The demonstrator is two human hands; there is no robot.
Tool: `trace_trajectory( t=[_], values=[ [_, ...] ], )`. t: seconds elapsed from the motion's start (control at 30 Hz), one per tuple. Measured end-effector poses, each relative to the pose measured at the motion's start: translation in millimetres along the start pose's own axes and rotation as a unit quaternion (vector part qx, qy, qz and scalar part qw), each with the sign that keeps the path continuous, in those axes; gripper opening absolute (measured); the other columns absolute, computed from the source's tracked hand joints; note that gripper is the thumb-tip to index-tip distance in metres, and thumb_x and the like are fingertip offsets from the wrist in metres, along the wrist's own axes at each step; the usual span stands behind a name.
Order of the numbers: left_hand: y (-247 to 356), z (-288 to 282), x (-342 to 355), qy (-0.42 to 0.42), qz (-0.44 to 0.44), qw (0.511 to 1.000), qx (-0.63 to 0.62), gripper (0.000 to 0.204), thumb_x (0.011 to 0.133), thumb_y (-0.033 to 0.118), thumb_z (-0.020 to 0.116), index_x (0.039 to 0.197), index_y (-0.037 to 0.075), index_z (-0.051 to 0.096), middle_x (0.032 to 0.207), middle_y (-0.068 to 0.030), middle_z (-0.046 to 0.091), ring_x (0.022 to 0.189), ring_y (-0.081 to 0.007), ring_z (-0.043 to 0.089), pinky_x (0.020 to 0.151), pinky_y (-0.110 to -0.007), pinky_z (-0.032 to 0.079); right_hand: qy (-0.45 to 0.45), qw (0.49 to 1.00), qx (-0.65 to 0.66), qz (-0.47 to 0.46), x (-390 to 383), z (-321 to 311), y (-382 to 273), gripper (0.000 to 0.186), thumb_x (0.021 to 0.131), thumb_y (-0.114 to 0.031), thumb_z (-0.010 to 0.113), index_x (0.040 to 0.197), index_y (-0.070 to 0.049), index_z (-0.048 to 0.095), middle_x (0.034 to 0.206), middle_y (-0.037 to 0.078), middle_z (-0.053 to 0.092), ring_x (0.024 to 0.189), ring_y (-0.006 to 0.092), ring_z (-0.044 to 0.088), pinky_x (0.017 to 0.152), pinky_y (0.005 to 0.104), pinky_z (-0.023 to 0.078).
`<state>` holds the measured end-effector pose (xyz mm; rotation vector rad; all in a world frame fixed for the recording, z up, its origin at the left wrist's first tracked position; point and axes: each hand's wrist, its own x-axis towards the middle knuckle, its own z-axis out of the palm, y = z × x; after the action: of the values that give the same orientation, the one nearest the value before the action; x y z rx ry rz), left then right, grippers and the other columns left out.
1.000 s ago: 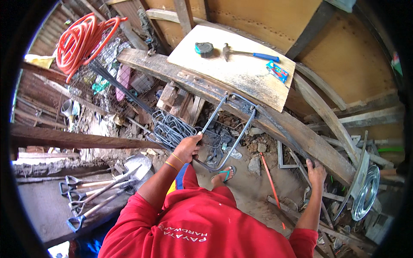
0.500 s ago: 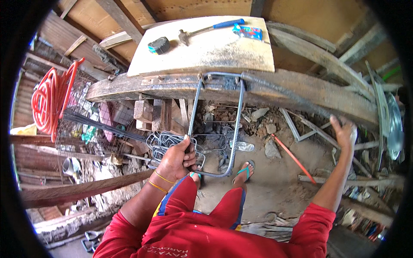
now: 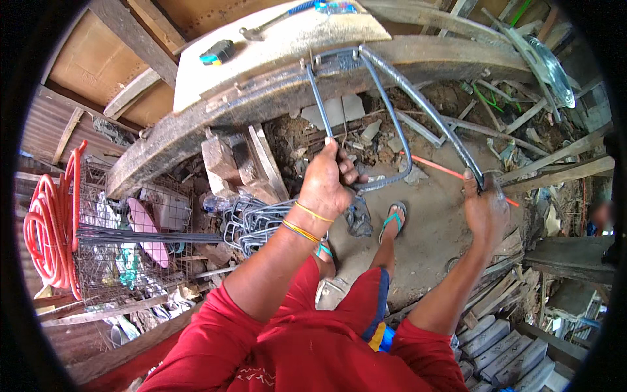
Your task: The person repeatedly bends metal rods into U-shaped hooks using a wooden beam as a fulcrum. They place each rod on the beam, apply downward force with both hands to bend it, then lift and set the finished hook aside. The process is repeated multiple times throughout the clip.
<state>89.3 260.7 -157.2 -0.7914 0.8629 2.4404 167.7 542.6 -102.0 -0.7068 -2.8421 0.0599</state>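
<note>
My left hand (image 3: 326, 179) is closed round the left side of a bent steel rod loop (image 3: 392, 111), whose far end lies among upright pins (image 3: 302, 65) on a heavy, weathered wooden beam (image 3: 157, 150). My right hand (image 3: 483, 212) grips the lower end of a long dark metal bar (image 3: 431, 112), which slants up to the pins at the loop's far corner. Behind them a pale board (image 3: 209, 81) on the beam carries a black-and-teal tape measure (image 3: 219, 52), a blue-handled hammer (image 3: 251, 34) and a small blue packet (image 3: 334, 6).
A heap of bent rod loops (image 3: 255, 225), straight rods (image 3: 150, 236), red hose coils (image 3: 49, 242) and a wire cage (image 3: 176, 202) are at left. Rubble, timber (image 3: 555, 170) and a clear coil (image 3: 548, 72) are at right. A blurred person (image 3: 601, 219) shows at the far right edge.
The view has shifted, raising the beam in the picture. My right hand has swung the bar toward me, so it slants more steeply from the pins. My left hand still holds the loop.
</note>
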Motion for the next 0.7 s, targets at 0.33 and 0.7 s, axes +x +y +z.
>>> trace_trajectory(
  t=[0.33,0.7],
  values=[
    [-57.6,-34.3,-24.4,-0.085,-0.056,0.992,-0.079,0.030,0.103,0.033,0.049,0.113,0.008,0.061,0.113,-0.0128,0.064,0.115,-0.0314,0.060,0.105,-0.049,0.045,-0.129,0.990,0.029,-0.042,43.4,-1.5,20.2,0.048,0.100,-0.051,0.055,0.095,-0.003,0.060,0.088,0.027,0.069,0.085,0.0461,0.069,0.074,0.0578,0.052],
    [-183.2,158.7,61.9,-0.326,-0.141,0.932,-0.077,0.030,0.105,0.035,0.058,0.100,0.005,0.059,0.100,-0.0099,0.066,0.098,-0.0224,0.064,0.096,-0.037,0.047,-0.550,0.749,0.369,-0.028,118.9,-0.4,78.2,0.031,0.083,-0.019,0.082,0.101,-0.006,0.060,0.077,0.005,0.063,0.056,0.0156,0.059,0.049,0.0347,0.047]
  ],
)
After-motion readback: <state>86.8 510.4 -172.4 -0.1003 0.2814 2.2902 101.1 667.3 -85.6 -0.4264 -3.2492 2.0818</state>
